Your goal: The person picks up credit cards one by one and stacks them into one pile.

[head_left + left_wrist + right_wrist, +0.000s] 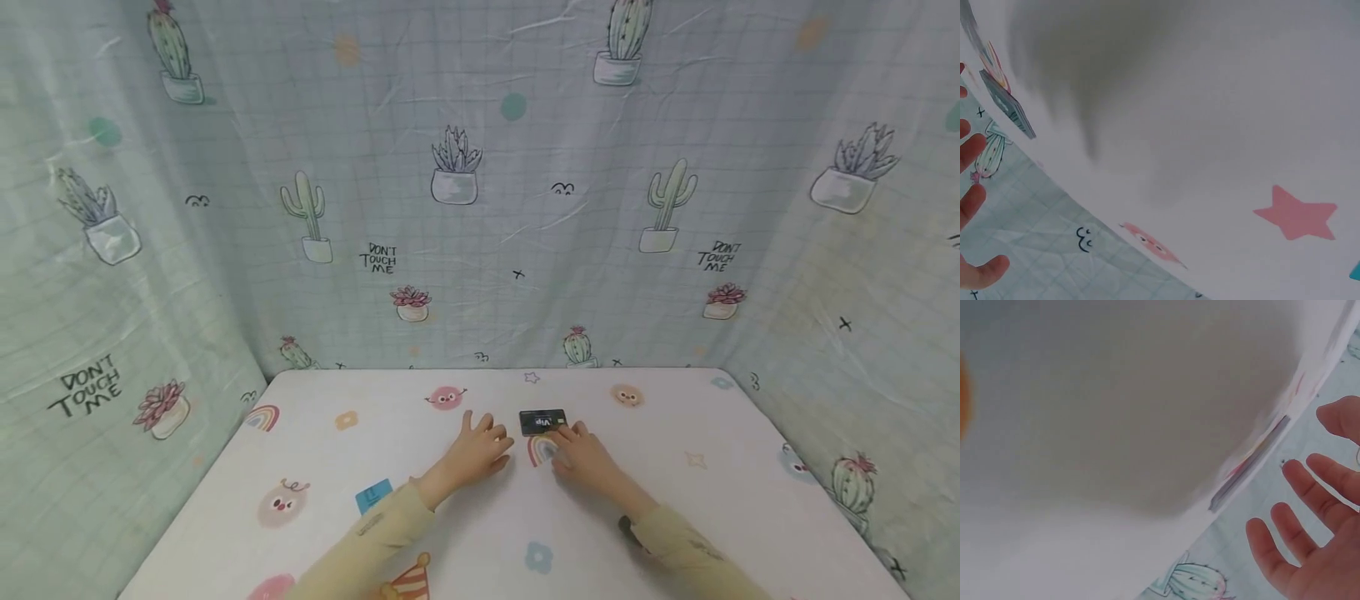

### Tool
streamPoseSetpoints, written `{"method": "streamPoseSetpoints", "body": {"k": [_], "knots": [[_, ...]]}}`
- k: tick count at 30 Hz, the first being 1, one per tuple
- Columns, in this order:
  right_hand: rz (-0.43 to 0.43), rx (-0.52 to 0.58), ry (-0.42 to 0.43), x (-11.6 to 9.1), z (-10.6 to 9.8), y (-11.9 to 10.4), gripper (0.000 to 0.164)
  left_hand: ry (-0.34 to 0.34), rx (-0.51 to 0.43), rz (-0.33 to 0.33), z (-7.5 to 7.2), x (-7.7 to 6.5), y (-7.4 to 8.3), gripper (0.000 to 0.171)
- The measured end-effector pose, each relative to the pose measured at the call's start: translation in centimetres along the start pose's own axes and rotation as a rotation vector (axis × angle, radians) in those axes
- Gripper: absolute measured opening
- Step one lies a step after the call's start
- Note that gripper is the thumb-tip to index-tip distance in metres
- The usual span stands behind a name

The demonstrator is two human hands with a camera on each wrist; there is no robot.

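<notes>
A black card (542,421) with "Vip" lettering and a small chip lies flat near the back middle of the table. My right hand (588,460) is at its near right corner, fingertips overlapping the card in the head view. In the right wrist view the right fingers (1319,494) are spread and loosely bent, with the card (1250,464) seen edge-on beside them. Left of the card, my left hand (476,450) hovers close over the table, its fingers (972,203) apart and gripping nothing. The same card (1007,103) appears tilted in the left wrist view.
A blue card (372,497) lies by the left forearm, partly covered by the sleeve. Under the right forearm, a dark object (627,527) peeks out, mostly hidden. The white table (480,550) has printed drawings and meets a cactus-patterned curtain (480,242) at its back and sides.
</notes>
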State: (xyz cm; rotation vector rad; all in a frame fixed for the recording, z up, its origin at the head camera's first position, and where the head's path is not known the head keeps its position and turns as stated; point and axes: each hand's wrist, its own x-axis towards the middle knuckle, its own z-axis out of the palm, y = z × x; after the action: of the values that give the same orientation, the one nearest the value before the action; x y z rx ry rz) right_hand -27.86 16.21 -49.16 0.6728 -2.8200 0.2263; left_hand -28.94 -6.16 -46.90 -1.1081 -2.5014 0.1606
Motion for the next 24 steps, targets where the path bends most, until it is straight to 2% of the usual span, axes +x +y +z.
{"method": "streamPoseSetpoints", "body": {"k": [10,19,24], "knots": [[-0.059,0.0,-0.01,-0.8,-0.9,-2.2,0.041,0.0,0.055,0.054,-1.4,-2.3,-0.3,0.019],[-0.077,-0.008,-0.069,-1.6,-1.1,-5.1,0.042,-0.002,0.043,0.095,-2.1,-5.9,-0.7,0.021],[-0.126,-0.039,-0.071,-1.8,-1.0,-6.9,0.044,0.025,-0.019,0.124,-2.0,-8.1,-1.5,0.021]]}}
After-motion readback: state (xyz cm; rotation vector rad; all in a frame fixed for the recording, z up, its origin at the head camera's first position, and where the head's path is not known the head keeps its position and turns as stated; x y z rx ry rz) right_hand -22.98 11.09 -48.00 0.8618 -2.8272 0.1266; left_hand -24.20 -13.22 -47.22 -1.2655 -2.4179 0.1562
